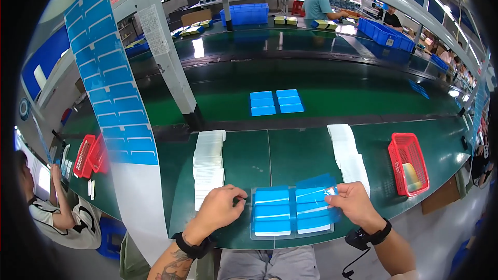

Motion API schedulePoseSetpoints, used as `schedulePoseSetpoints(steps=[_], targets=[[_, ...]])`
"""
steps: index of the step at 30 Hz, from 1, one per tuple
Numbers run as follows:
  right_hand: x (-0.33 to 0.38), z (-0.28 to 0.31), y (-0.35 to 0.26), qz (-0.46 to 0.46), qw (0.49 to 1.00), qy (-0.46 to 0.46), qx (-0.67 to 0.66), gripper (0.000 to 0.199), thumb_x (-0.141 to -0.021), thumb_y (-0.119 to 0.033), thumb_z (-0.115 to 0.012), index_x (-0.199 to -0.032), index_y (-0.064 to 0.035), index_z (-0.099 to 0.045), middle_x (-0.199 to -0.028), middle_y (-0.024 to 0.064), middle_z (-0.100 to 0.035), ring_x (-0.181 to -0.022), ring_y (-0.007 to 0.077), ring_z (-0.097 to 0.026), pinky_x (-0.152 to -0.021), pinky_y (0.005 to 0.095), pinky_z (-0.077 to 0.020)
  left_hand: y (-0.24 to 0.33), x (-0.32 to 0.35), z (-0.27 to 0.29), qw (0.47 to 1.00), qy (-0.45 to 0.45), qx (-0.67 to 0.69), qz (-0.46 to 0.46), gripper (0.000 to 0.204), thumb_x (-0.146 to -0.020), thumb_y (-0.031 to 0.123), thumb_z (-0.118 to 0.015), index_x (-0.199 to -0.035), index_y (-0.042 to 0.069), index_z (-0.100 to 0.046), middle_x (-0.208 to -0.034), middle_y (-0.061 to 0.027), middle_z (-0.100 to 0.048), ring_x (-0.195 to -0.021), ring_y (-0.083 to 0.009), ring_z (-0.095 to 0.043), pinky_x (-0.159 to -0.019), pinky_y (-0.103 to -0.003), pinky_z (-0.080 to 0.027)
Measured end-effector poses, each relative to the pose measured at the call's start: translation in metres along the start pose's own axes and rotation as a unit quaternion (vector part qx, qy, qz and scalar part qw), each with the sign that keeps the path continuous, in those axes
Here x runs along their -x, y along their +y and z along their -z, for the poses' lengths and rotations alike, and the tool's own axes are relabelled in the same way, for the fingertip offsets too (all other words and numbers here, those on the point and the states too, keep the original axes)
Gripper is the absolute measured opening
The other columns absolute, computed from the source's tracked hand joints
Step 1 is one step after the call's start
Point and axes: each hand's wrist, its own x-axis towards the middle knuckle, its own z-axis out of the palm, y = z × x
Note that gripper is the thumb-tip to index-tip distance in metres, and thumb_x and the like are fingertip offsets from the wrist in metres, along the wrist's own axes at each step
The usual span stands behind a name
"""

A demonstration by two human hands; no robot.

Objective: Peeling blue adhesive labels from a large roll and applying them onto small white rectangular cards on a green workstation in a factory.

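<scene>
On the green bench in front of me lies a clear tray-like holder with two columns of blue-film-covered rectangles. White edges show along its bottom. My right hand pinches the right edge of a thin blue film, which is lifted and tilted over the right column. At the left side of the holder, my left hand hovers with fingers bent, thumb and forefinger a little apart, nothing visible between them. Beside the left hand is a row of stacked white cards; a second white row lies beyond the right hand.
A red basket with a yellowish piece inside stands at right. A long strip of blue film hangs at left near a grey post. Blue pieces lie on the green conveyor ahead. A co-worker sits at left.
</scene>
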Motion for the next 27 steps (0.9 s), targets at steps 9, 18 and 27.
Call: schedulePoseSetpoints(steps=[9,18,27], targets=[[-0.003,0.003,0.007,-0.04,0.999,-0.008,0.016,0.02,-0.089,-0.005,-0.072,-0.106,0.0064,-0.072,-0.081,0.0071,-0.073,-0.064,0.0073,-0.064,-0.049,0.0207,-0.0446,0.0,-0.013,-0.019,0.998,-0.036,-0.036,-0.024,0.015,-0.081,0.01,-0.069,-0.093,0.003,-0.075,-0.087,-0.0141,-0.071,-0.079,-0.0339,-0.07,-0.073,-0.04,-0.056],[0.009,-0.005,-0.013,-0.041,0.999,-0.022,0.002,0.022,-0.09,-0.006,-0.072,-0.108,0.0068,-0.072,-0.083,0.0075,-0.074,-0.069,0.0066,-0.064,-0.058,0.02,-0.0479,-0.007,-0.015,-0.011,0.999,0.003,-0.019,0.027,0.014,-0.079,0.005,-0.071,-0.091,0.001,-0.075,-0.084,-0.0136,-0.072,-0.072,-0.0273,-0.071,-0.066,-0.034,-0.055],[0.001,-0.003,-0.008,-0.033,0.998,-0.008,0.053,0.021,-0.09,-0.006,-0.071,-0.107,0.0064,-0.073,-0.077,0.0042,-0.072,-0.062,0.0047,-0.062,-0.051,0.0199,-0.0429,-0.005,-0.016,-0.016,0.999,-0.041,-0.009,-0.003,0.017,-0.08,0.007,-0.071,-0.094,-0.001,-0.075,-0.088,-0.0161,-0.073,-0.077,-0.0289,-0.072,-0.071,-0.034,-0.057]])
